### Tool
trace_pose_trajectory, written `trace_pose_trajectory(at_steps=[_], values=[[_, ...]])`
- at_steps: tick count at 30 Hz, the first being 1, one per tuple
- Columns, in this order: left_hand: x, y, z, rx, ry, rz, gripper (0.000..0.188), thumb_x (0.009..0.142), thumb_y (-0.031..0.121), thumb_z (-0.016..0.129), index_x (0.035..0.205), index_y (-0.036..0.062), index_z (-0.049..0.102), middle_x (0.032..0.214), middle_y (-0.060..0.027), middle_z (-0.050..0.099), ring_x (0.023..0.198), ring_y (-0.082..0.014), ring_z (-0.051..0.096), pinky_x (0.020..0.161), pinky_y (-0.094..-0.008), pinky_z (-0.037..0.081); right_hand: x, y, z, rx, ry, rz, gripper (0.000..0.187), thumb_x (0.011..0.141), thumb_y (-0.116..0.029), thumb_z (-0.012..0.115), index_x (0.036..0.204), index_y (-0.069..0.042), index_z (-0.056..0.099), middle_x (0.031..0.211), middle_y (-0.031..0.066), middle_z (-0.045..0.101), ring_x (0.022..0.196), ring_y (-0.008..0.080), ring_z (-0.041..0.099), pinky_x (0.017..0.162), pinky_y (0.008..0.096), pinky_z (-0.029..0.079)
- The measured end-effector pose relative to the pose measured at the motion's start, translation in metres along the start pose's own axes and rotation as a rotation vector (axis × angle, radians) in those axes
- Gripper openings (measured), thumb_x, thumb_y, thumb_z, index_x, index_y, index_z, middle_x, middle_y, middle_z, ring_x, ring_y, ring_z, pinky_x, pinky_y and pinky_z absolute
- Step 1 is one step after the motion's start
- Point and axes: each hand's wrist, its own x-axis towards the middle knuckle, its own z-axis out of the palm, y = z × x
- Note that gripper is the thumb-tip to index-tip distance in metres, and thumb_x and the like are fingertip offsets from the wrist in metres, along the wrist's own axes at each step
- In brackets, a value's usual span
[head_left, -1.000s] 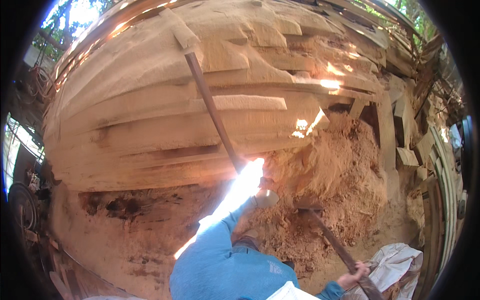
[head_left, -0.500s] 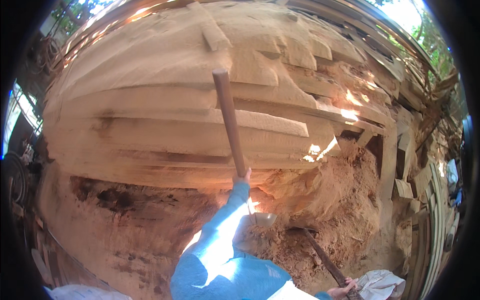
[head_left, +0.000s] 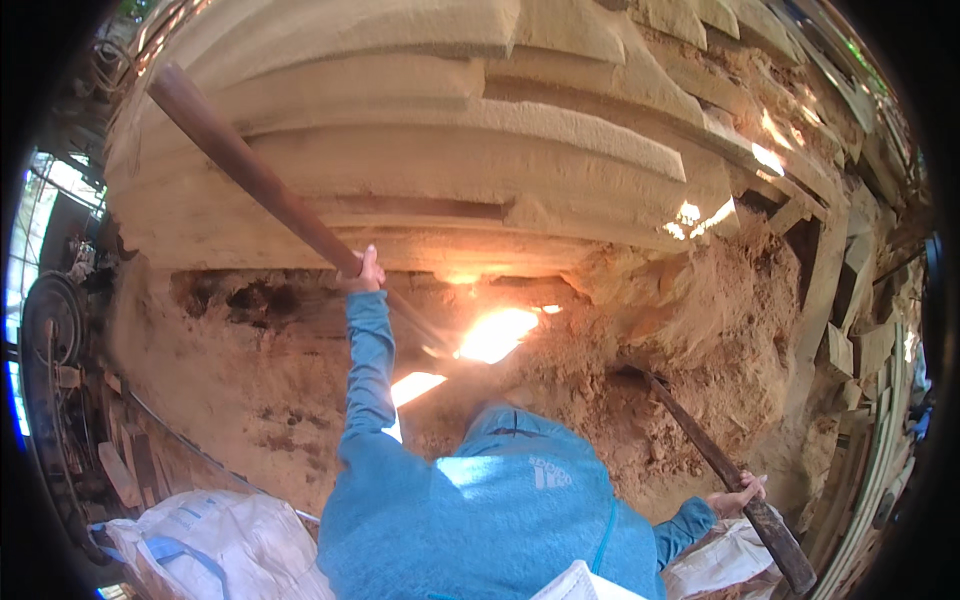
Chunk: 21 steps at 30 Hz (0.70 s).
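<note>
Head view shows your left hand (head_left: 365,272) raised and closed around a long brown wooden pole (head_left: 255,180) that slants up to the upper left, in front of the stacked timber slabs (head_left: 480,140). Your right hand (head_left: 738,494), low at the right, grips a second dark handle (head_left: 715,462); its far end is buried in the sawdust heap (head_left: 690,340), so its head is hidden. White woven sacks (head_left: 215,540) lie at the lower left and another white sack (head_left: 725,555) sits under your right hand; what they contain cannot be made out. Your blue sleeves cover both forearms, and glare washes out the middle.
</note>
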Motion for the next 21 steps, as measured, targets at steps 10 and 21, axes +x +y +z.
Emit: trace_pose_trajectory(at_steps=[10, 21], values=[[0.14, -0.094, -0.06, 0.762, 0.443, -0.234, 0.056, 0.067, 0.044, 0.077, 0.091, -0.0034, 0.059, 0.084, -0.0132, 0.062, 0.077, -0.0234, 0.059, 0.07, -0.0362, 0.048, -0.016, -0.01, 0.005, -0.037, 0.115, 0.075, 0.021, 0.088, -0.01, 0.055, 0.074, -0.011, 0.039, 0.065, 0.0019, 0.04, 0.065, 0.0153, 0.043, 0.072, 0.0305, 0.041], [0.214, -0.159, -0.064, 0.725, 0.001, -0.043, 0.052, 0.083, 0.023, 0.063, 0.125, -0.0018, 0.044, 0.113, -0.0147, 0.054, 0.099, -0.0232, 0.052, 0.085, -0.0336, 0.043, -0.028, -0.008, -0.025, -0.023, 0.072, 0.097, 0.019, 0.086, -0.011, 0.055, 0.076, -0.011, 0.038, 0.066, 0.0028, 0.041, 0.069, 0.0176, 0.045, 0.076, 0.0338, 0.042]])
